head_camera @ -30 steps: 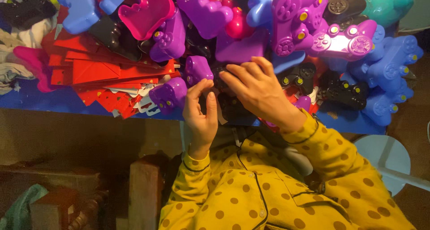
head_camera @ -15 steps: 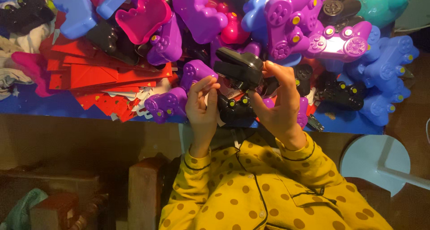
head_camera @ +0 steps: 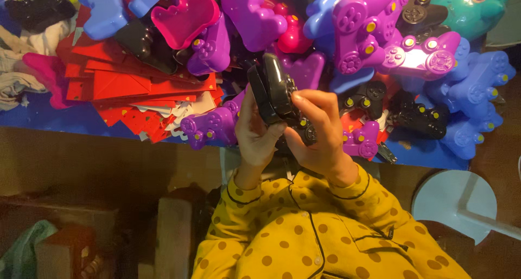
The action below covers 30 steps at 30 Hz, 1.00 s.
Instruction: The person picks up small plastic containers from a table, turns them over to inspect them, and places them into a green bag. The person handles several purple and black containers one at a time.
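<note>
Raised off the heap since the earlier frame, the black controller shell now stands edge-up, clamped between left hand and right hand, its halves seemingly mated, with purple controllers piled beyond on the surface.

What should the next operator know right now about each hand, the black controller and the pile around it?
Left hand: grips the black controller from the left side.
Right hand: fingers on its right side and face.
Controller: held tilted above the blue table edge.
Around it: a purple controller beside the left hand, red flat pieces further left, blue controllers at right.
Done: the black one is out of the pile.
Left: the rest lie unsorted.
</note>
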Tool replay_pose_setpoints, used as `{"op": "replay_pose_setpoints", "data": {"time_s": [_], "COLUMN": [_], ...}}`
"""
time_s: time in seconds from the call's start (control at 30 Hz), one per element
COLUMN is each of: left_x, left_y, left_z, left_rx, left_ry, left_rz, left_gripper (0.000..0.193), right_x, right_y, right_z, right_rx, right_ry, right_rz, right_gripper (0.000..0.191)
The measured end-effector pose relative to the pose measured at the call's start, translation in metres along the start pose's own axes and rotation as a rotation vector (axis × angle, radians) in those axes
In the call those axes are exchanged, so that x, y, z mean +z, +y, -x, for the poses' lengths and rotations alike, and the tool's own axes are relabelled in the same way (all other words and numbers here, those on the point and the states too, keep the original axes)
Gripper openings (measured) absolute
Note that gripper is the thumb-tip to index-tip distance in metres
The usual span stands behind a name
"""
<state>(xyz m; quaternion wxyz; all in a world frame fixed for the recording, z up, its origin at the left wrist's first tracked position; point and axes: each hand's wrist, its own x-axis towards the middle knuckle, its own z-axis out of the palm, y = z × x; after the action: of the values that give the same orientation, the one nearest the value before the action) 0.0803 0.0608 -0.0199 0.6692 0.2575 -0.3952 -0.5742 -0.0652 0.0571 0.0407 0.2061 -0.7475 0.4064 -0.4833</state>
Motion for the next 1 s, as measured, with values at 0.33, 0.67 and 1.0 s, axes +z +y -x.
{"op": "replay_pose_setpoints", "data": {"time_s": [0.33, 0.67, 1.0], "left_x": [-0.001, 0.011, 0.012], "left_y": [0.004, 0.013, 0.017], "left_z": [0.007, 0.004, 0.005], "left_rx": [-0.095, -0.056, -0.037], "left_ry": [-0.057, -0.077, -0.095], "left_rz": [-0.033, -0.106, -0.212], "left_gripper": [0.069, 0.070, 0.069], "right_x": [-0.002, -0.005, 0.000], "right_y": [0.017, 0.016, 0.020], "right_z": [0.011, 0.015, 0.019], "right_rx": [0.279, 0.134, 0.148], "right_ry": [-0.005, 0.003, 0.019], "right_rz": [-0.571, -0.519, -0.626], "right_gripper": [0.064, 0.061, 0.059]}}
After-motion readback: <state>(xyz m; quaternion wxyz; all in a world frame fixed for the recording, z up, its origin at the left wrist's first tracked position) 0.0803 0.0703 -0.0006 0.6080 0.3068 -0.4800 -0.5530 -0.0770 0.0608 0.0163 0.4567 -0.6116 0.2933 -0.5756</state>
